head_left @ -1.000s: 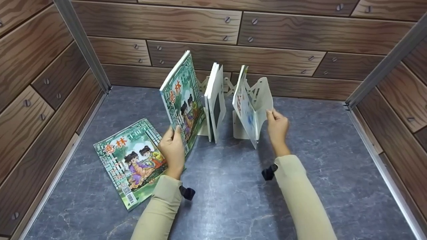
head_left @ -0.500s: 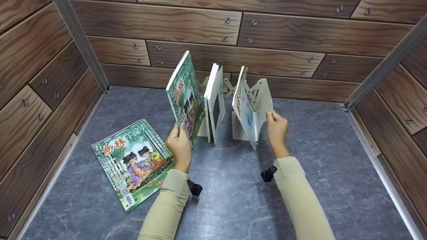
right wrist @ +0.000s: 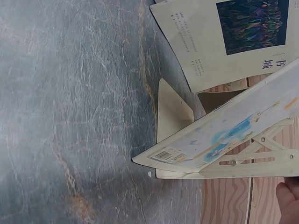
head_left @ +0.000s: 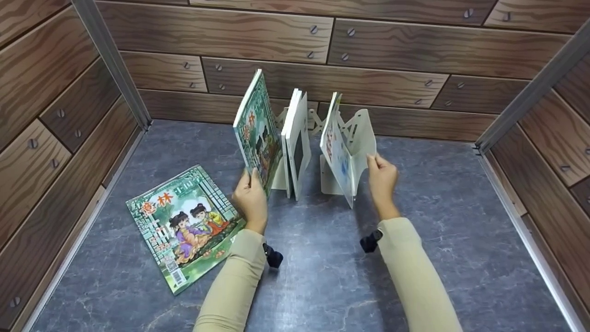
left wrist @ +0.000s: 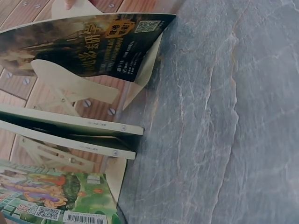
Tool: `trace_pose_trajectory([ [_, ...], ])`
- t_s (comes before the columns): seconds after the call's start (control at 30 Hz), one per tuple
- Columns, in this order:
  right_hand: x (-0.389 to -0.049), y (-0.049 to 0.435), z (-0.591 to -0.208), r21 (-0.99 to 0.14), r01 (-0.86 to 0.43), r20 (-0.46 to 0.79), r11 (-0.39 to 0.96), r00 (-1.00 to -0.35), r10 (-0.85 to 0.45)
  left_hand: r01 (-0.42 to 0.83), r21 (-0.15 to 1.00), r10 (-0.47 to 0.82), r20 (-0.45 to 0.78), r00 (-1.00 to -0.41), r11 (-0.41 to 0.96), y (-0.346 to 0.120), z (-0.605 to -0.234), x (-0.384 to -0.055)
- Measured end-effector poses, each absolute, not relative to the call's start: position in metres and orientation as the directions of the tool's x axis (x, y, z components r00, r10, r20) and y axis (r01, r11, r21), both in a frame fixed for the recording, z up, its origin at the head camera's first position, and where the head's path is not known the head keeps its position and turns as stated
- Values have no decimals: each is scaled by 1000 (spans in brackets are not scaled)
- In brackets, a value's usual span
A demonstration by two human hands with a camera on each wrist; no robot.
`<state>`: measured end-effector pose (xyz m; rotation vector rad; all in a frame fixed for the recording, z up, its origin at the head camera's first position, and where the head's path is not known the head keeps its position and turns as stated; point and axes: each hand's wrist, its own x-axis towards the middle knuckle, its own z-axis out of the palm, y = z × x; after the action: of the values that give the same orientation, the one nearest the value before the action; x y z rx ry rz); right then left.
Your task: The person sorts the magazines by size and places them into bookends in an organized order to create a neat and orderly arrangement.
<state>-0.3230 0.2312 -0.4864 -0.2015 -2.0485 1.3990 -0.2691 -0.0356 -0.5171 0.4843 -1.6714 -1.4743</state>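
My left hand (head_left: 251, 198) grips the lower near edge of a green illustrated magazine (head_left: 260, 138), holding it upright at the left of a cream expandable bookend rack (head_left: 366, 131). The magazine's barcode corner shows in the left wrist view. With thumb and fingers, my right hand (head_left: 383, 184) pinches the front edge of the rack's right end plate. Two pale magazines (head_left: 290, 147) stand close together in the rack's middle. Another magazine (head_left: 340, 152), with a blue picture on its back, leans against the right end plate (right wrist: 224, 173). Most of the rack's left end is hidden.
A second green magazine (head_left: 184, 230) with the same cover lies flat on the dark marbled surface (head_left: 318, 276), left of my left arm. Wood-patterned panels (head_left: 272, 37) rise behind and on both sides. Black wrist cameras (head_left: 274, 256) are strapped at both cuffs.
My left hand and the green magazine have moved to the right, closer to the pale magazines, mostly in the first half second. My right hand has stayed on the end plate.
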Motion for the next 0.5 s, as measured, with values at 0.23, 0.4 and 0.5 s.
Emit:
trace_pose_trajectory([
  [0.23,-323,232,-487,-872,-209,424,444,-774,470,230,961,-728,268,-632,154,-36,-518,-272],
  [0.4,-324,232,-488,-857,-200,440,474,-763,473,221,966,-707,250,-662,134,-40,-516,-271],
  [0.5,-325,231,-490,-857,-204,440,473,-766,469,203,971,-686,235,-689,129,-43,-515,-269],
])
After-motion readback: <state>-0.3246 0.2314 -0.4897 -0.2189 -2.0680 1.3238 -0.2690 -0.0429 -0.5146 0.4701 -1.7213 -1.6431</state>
